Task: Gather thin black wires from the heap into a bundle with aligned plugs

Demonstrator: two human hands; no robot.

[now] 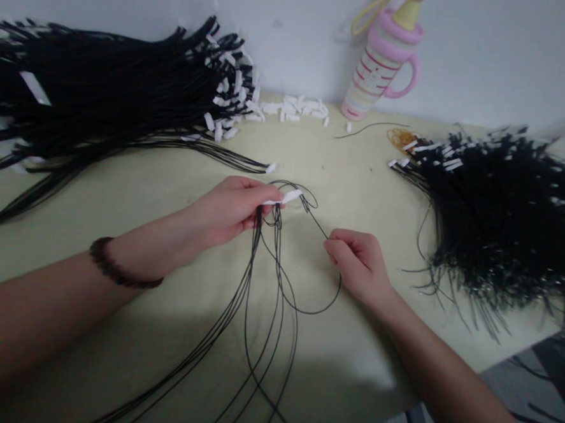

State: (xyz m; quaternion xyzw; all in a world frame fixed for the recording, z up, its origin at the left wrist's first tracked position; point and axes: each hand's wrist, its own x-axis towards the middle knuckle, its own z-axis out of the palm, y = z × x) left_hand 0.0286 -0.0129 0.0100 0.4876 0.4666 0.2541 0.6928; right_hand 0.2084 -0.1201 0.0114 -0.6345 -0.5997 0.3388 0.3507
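Between the thumb and fingers of my left hand [244, 210] is a narrow white strip [292, 196], held level above the table. Several thin black wires [250, 267] hang from the strip, curving down toward the table's near edge. Small loops of wire bunch around the strip's right end. To the right, my right hand [358, 264] is closed, pinching one black wire [317, 223] that runs taut up to the strip. From that hand the same wire seems to bend back in a wide loop below. Fingertips of the left hand are partly hidden behind the strip.
A large bundle of black wires [103, 79] with white ends lies at the back left. Loose white pieces [293, 107] are scattered by the wall. A pink-and-white cup [377, 67] stands behind. More black wires [506, 219] pile at the right, near an orange coil [402, 139].
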